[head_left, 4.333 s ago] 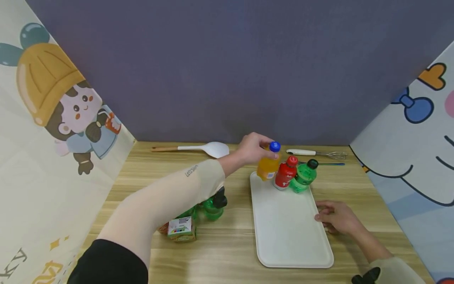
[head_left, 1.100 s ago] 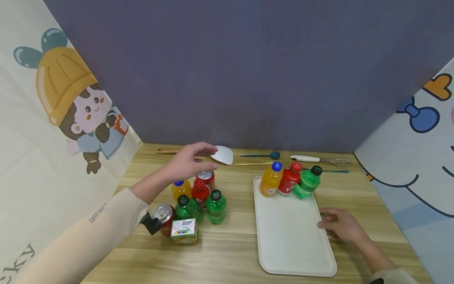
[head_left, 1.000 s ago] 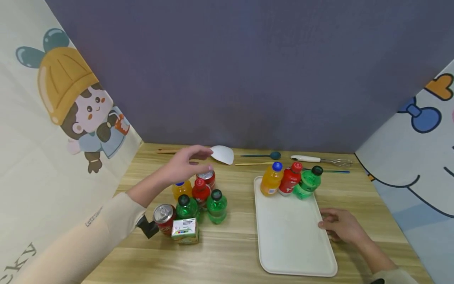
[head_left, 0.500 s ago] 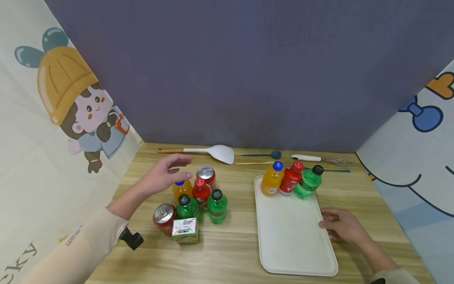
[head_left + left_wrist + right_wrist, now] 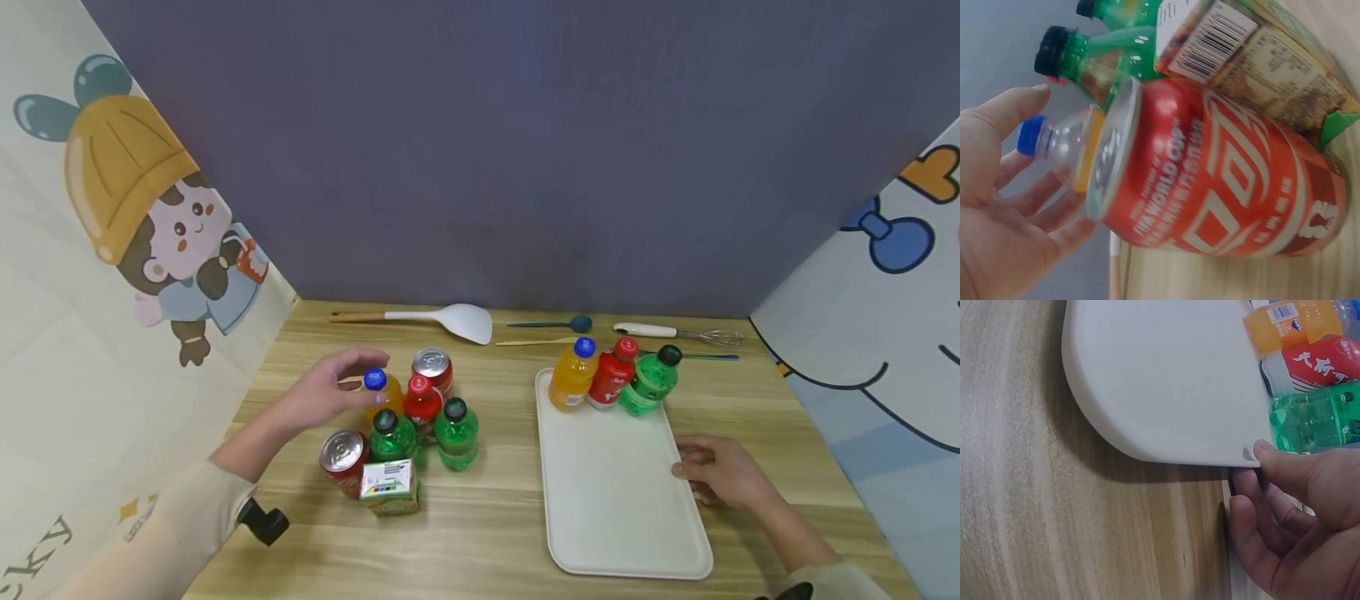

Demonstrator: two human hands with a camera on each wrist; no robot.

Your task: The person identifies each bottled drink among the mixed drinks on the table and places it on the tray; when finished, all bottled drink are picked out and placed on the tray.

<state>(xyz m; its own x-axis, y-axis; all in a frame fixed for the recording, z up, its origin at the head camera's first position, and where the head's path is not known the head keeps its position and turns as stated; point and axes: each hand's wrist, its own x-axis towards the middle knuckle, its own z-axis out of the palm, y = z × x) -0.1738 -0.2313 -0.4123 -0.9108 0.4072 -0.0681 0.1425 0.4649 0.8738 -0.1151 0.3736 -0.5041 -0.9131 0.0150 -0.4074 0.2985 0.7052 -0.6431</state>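
My left hand reaches around the neck of a blue-capped orange soda bottle, thumb and fingers spread on either side. In the left wrist view, the blue cap sits between thumb and fingers, behind a red cola can. Beside that bottle stand a red bottle, two green bottles, another can and a small drink carton. My right hand pinches the right rim of a white tray, thumb on top and fingers below. Orange, red and green bottles stand along its far end.
Behind the drinks lie a white spatula, a dark teal spoon, a yellow utensil and a whisk. A dark panel rises at the back, with printed panels at both sides.
My left hand set an orange bottle on the tray's far end beside the red one, then let go. It moved left and down to another orange bottle. My right hand stays at the rim.
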